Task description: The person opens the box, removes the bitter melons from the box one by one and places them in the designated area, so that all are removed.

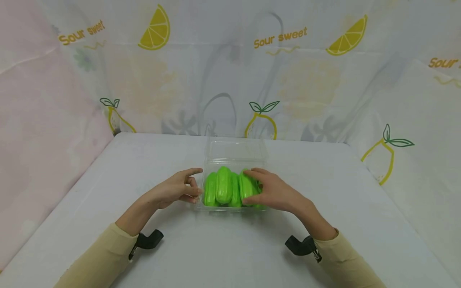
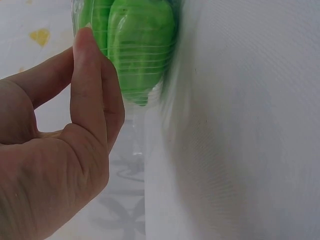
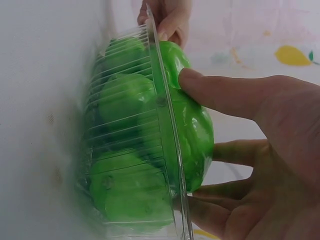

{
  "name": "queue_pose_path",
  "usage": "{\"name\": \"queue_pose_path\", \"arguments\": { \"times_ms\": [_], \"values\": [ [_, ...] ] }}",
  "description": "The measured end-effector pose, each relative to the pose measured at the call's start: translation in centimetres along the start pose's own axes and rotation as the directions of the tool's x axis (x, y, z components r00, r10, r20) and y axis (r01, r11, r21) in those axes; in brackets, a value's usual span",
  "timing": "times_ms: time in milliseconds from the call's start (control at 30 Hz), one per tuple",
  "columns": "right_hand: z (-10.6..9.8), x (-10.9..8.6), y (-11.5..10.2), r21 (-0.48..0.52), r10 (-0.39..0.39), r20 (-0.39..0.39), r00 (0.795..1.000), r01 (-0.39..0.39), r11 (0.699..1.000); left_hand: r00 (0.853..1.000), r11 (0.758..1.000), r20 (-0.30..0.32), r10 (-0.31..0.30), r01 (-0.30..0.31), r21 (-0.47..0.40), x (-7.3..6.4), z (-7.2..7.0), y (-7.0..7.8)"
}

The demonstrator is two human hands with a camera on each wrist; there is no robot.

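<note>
An open clear plastic clamshell box (image 1: 230,209) sits on the table, holding several glossy, ridged, cucumber-shaped green vegetables (image 1: 224,186). At the box's left edge, my left hand (image 1: 178,188) pinches the rim with thumb and curled fingers, the index finger straighter above. The left wrist view shows those fingertips against the ribbed wall of the box (image 2: 142,55). My right hand (image 1: 275,190) spans a green vegetable (image 1: 247,188) on the right of the pile, thumb at its near end and fingers at the far end. In the right wrist view, this vegetable (image 3: 192,135) lies above the rim, between thumb and fingers.
The hinged clear lid (image 1: 235,150) stands folded back behind the box. A white cloth covers the table (image 1: 230,252). Behind it hangs a lemon-printed curtain (image 1: 223,72). Black wrist mounts (image 1: 150,240) stick out from both cuffs.
</note>
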State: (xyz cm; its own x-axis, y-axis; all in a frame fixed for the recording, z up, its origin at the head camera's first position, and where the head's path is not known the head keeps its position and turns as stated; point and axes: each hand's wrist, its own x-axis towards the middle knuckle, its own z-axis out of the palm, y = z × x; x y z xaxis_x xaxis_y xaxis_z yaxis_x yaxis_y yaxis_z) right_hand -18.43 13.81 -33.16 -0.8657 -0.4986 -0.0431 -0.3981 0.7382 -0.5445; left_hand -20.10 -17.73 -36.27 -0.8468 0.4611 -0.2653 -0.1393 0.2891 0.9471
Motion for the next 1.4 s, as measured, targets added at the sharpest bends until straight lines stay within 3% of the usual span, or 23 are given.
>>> {"name": "queue_pose_path", "arguments": {
  "times_ms": [433, 1000, 1400],
  "values": [
    [0.1, -0.2, -0.3, -0.012, 0.0, 0.015, 1.0, 0.0, 1.0, 1.0, 1.0, -0.008, -0.001, 0.001, -0.005, -0.1, 0.1, -0.1],
    [-0.3, -0.4, -0.4, -0.018, -0.073, -0.026, 0.997, 0.072, 0.997, 1.0, 1.0, -0.008, -0.007, 0.007, -0.008, -0.2, 0.0, -0.1],
    [-0.8, -0.1, 0.7, 0.062, -0.093, -0.131, 0.987, 0.102, 0.993, 1.0, 1.0, -0.005, -0.005, 0.005, -0.005, -0.1, 0.0, -0.1]
  ]
}}
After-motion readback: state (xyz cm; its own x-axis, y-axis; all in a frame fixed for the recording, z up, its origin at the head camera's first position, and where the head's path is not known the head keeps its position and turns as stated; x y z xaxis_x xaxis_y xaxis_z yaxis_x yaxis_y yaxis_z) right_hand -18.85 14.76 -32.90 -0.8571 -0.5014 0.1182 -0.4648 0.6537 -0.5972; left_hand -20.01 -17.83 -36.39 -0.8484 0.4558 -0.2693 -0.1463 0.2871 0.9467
